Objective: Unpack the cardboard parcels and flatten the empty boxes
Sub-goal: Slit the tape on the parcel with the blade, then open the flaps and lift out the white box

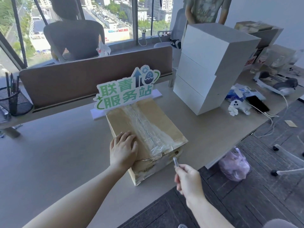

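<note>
A brown cardboard parcel (pixel 166 127) lies on the grey desk (pixel 54 158), closed, with clear tape running along its top seam and down its near end. My left hand (pixel 123 149) rests flat on the top near the front left corner, fingers spread. My right hand (pixel 189 179) grips a small metal blade tool (pixel 176 161), its tip just off the parcel's near end by the taped seam.
A green-lettered sign (pixel 125 91) stands right behind the parcel. A tall stack of white boxes (pixel 212 69) stands at the right, with a phone, cables and small items beyond it. A mesh pen holder (pixel 13 101) sits at the far left. Two people are behind the desk divider.
</note>
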Demonstrator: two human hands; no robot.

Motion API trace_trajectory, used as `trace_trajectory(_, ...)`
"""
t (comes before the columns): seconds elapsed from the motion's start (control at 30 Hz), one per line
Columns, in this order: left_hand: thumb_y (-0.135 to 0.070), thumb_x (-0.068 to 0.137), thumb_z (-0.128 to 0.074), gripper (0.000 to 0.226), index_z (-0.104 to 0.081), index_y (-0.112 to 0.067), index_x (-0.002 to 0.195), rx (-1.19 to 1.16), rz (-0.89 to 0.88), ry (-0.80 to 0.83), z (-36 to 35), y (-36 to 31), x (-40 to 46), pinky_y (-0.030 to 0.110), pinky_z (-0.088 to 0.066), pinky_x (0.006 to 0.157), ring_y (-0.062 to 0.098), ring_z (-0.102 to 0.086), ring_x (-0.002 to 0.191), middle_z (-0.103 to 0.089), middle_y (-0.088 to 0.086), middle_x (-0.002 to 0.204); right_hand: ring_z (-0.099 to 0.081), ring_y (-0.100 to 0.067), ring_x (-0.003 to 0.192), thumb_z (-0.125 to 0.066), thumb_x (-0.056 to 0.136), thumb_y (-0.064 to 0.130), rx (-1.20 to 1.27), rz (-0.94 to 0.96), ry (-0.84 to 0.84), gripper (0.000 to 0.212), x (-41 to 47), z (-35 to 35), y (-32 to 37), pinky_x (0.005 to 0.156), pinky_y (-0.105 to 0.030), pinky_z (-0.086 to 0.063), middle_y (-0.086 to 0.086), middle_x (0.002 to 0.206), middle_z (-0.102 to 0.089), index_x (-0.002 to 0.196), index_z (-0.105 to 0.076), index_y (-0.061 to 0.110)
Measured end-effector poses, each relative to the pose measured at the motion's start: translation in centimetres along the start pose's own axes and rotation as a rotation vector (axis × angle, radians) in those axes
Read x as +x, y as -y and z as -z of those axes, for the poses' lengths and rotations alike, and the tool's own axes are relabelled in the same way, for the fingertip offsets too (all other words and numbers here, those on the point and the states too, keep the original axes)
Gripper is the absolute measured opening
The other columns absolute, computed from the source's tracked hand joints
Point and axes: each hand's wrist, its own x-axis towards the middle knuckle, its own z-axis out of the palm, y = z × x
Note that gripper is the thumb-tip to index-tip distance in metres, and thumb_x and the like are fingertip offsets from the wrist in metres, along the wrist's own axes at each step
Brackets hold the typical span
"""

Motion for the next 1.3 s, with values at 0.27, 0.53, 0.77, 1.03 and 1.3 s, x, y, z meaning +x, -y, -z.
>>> trace_trajectory(0.27,-0.033,0.096,-0.045,0.04,-0.054,-0.022,0.134,0.012,0.11,-0.011,0.5,-0.8,5.2,0.039,-0.008,0.12,0.024,-0.027,0.141,-0.044,-0.001,0.147,-0.051,-0.022,0.059,-0.058,0.095,0.022,-0.323,0.029,-0.134,0.013,15.1,6.0,2.4,0.058,-0.03,-0.035,-0.002,0.069,-0.062,0.09,-0.069,0.016)
trace_trajectory(0.53,-0.039,0.098,-0.04,0.048,-0.041,-0.027,0.145,0.12,0.251,0.081,0.3,-2.1,11.1,0.041,-0.013,0.119,0.028,-0.017,0.146,-0.025,-0.001,0.159,-0.06,-0.028,0.07,-0.066,0.081,0.006,-0.619,0.024,0.06,0.008,28.2,5.1,3.1,0.06,-0.029,-0.039,-0.011,0.072,-0.066,0.075,-0.069,0.011)
trace_trajectory(0.77,-0.044,0.098,-0.039,0.051,-0.033,-0.035,0.148,0.193,0.378,0.068,-0.2,-2.4,13.0,0.041,-0.014,0.121,0.024,-0.013,0.148,-0.019,-0.005,0.162,-0.061,-0.017,0.069,-0.059,0.086,0.027,-0.981,0.065,0.221,0.018,32.9,4.9,2.3,0.062,-0.026,-0.046,0.001,0.071,-0.064,0.073,-0.063,0.015)
trace_trajectory(1.03,-0.047,0.092,-0.046,0.063,-0.031,-0.029,0.15,0.231,0.393,0.066,0.5,-2.0,14.9,0.041,-0.017,0.119,0.023,-0.013,0.148,-0.022,-0.003,0.161,-0.062,-0.03,0.085,-0.055,0.093,0.02,-0.747,0.427,0.253,0.016,32.7,0.1,11.4,0.07,-0.034,-0.047,-0.005,0.084,-0.067,0.08,-0.064,0.017)
trace_trajectory(1.3,-0.036,0.099,-0.036,0.038,-0.056,-0.035,0.131,0.091,0.44,0.021,0.5,-0.7,18.3,0.041,-0.017,0.115,0.028,-0.036,0.132,-0.051,0.002,0.139,-0.037,-0.021,0.139,-0.044,0.102,0.03,-0.953,0.865,0.64,0.045,29.3,-12.8,18.5,0.115,-0.042,-0.029,0.001,0.15,-0.044,0.145,-0.047,0.017)
